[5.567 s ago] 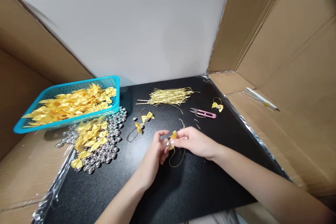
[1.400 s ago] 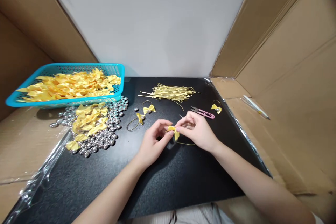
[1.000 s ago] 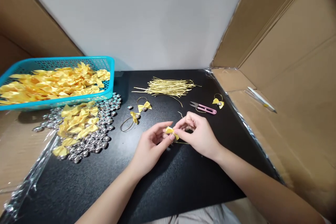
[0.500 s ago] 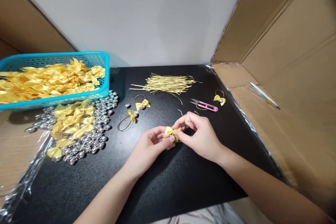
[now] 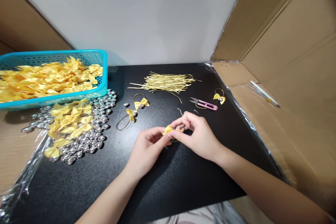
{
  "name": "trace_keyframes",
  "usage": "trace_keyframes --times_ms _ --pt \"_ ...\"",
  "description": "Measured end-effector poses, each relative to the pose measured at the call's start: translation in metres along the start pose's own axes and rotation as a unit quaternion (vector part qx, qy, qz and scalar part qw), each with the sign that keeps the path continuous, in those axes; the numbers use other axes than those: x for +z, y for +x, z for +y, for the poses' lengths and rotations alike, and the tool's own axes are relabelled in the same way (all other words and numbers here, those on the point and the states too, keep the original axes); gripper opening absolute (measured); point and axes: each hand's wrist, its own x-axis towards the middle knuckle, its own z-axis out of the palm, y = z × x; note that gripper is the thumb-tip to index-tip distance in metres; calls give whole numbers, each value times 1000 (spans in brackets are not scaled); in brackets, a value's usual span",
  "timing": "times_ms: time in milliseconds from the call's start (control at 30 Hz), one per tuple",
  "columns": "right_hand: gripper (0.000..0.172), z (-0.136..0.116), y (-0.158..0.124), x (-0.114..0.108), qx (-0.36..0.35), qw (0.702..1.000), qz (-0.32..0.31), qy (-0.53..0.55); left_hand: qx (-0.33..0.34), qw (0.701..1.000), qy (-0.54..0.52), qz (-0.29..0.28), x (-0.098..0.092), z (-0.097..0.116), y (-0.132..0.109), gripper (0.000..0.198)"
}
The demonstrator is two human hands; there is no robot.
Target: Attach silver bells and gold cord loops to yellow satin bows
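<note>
Over the middle of the black table (image 5: 105,182), my left hand (image 5: 149,147) pinches a yellow bow (image 5: 168,130) between thumb and fingers. My right hand (image 5: 198,133) meets it from the right, its thumb and fingers closed on the same bow, partly covering it. A bit of gold cord shows just below the fingers. Bows with silver bells and cord loops (image 5: 141,103) lie beyond my left hand. Pink thread snips (image 5: 207,105) rest beyond my right hand, near another finished-looking bow (image 5: 219,98).
A bundle of gold cords (image 5: 168,82) lies near the back wall. At the left is a blue basket (image 5: 105,77) of yellow bows, with silver bells (image 5: 92,149) and loose bows (image 5: 70,120) before it. A white cutter (image 5: 264,93) lies on cardboard at the right.
My thumbs have drawn together over the bow, so less of it shows and its right part is now mostly covered. The view has shifted slightly.
</note>
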Motion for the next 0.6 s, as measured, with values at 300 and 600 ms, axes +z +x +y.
trace_keyframes --times_ms 300,600 --pt "48 3 5 2 65 983 25 172 -7 1000 -13 -7 3 -2 1 22" --pt "50 0 7 -6 61 987 25 149 1 999 -39 28 6 -5 2 22"
